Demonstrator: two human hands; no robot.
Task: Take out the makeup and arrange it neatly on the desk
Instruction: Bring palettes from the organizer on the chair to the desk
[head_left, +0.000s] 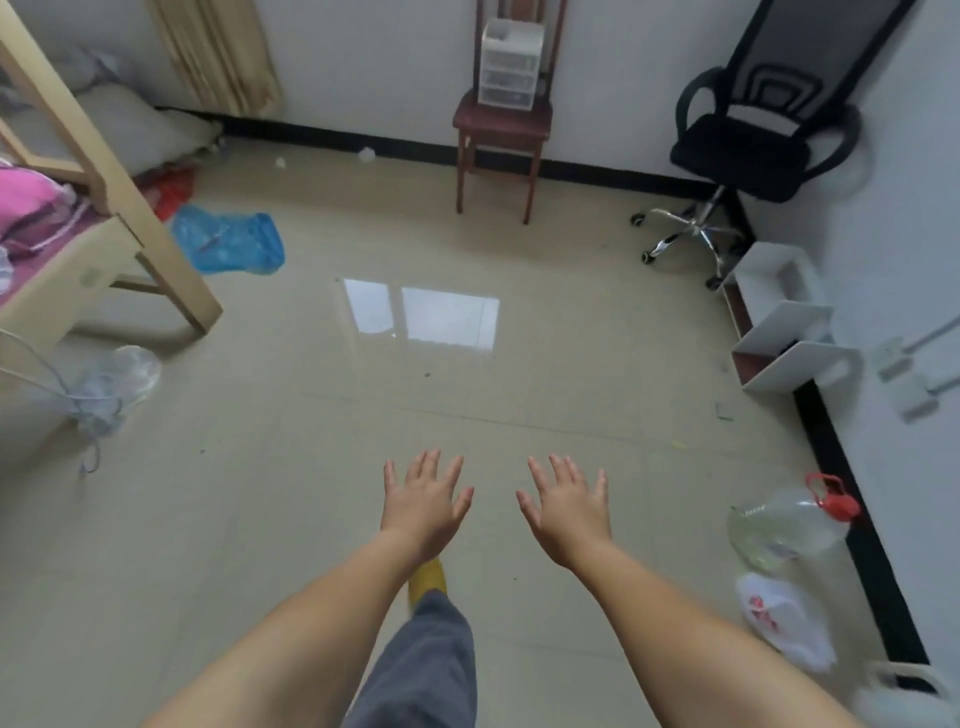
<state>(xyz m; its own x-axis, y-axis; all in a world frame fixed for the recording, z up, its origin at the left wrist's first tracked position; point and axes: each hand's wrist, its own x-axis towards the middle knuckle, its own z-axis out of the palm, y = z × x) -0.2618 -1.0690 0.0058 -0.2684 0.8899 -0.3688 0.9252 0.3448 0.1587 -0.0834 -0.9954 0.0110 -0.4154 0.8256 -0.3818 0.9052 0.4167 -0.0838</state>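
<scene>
left hand (423, 501), right hand (569, 506) — fingers spread, empty | drawer box (508, 65) on chair (501, 122) — well apart

- Nothing in my view can be read as words or numbers.
- At about 4 o'clock from me, by the wall, the white plastic bag (784, 626) on the floor carries red print, too blurred to make out.
- Just above it, the clear jug (787, 527) with the red cap shows no label I can read.
- At 12 o'clock, the small white drawer unit (509, 67) on the wooden chair (501, 122) bears no legible marking.
</scene>
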